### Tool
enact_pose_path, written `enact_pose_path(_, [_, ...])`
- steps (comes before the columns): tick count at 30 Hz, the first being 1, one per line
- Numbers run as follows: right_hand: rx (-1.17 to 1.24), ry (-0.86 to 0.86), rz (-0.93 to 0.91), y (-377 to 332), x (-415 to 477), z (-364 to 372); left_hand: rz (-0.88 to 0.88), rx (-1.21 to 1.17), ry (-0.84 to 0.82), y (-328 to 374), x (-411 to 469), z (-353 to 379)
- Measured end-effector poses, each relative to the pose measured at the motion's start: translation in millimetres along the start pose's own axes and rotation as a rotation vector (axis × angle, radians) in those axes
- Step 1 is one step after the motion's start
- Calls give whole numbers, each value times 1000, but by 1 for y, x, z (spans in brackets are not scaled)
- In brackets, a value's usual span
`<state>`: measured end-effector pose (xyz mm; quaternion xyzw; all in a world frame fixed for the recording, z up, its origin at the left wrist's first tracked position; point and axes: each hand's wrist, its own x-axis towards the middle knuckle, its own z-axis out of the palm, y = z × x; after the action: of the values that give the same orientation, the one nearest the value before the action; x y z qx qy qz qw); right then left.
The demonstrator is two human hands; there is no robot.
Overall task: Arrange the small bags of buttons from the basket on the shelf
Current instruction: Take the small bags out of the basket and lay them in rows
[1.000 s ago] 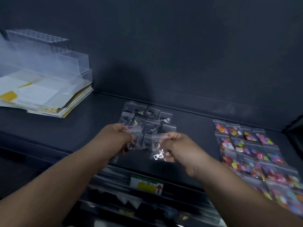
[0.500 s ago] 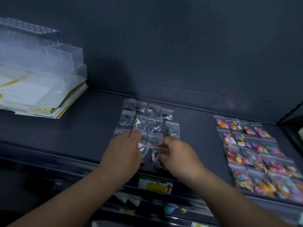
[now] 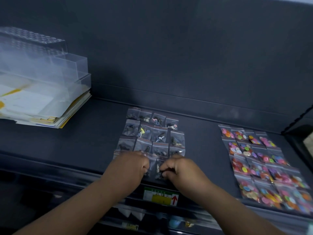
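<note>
Matt black shelf board carries, just beyond the fingertips, a four-column grid of clear zip bags of dark buttons. Well to the right of the right hand's fingers lies a second grid of bags of bright multicoloured buttons. Left hand and right hand sit knuckles-up at the front row, fingers curled. The right pinches a small clear bag of dark metal buttons by its near edge; the left holds the neighbouring clear bag under its fingertips. Good practice, judged from this layout: lower each bag flat, tuck its top against the row beyond the fingers, keep column edges aligned, and lift the fingers straight up so neighbours do not slide. Basket not in view.
</note>
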<state>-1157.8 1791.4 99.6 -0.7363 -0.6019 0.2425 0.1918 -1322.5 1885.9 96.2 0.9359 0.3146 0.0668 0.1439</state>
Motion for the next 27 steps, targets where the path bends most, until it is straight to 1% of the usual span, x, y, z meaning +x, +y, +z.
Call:
enact_pose_path(3, [12, -46, -3, -1, 2, -2, 16, -13, -44, -3, 2, 0])
enact_pose_path(7, [10, -68, 0, -3, 3, -2, 33, 63, -90, -2, 0, -2])
enact_pose_path(12, [1, -74, -16, -6, 7, 1, 8, 99, -126, -3, 0, -11])
enact_pose_path(19, [14, -74, -8, -7, 10, 3, -35, 80, -151, 0, -1, -20])
enact_pose_path(21, [-9, -33, -10, -7, 9, 0, -47, 62, -135, 1, -1, -24])
enact_pose_path(23, [-79, 35, -24, -6, 7, -6, -54, 47, -86, 0, 0, -26])
enact_pose_path(27, [-298, 173, -99, -4, 0, -18, 8, 92, 43, 4, 9, -28])
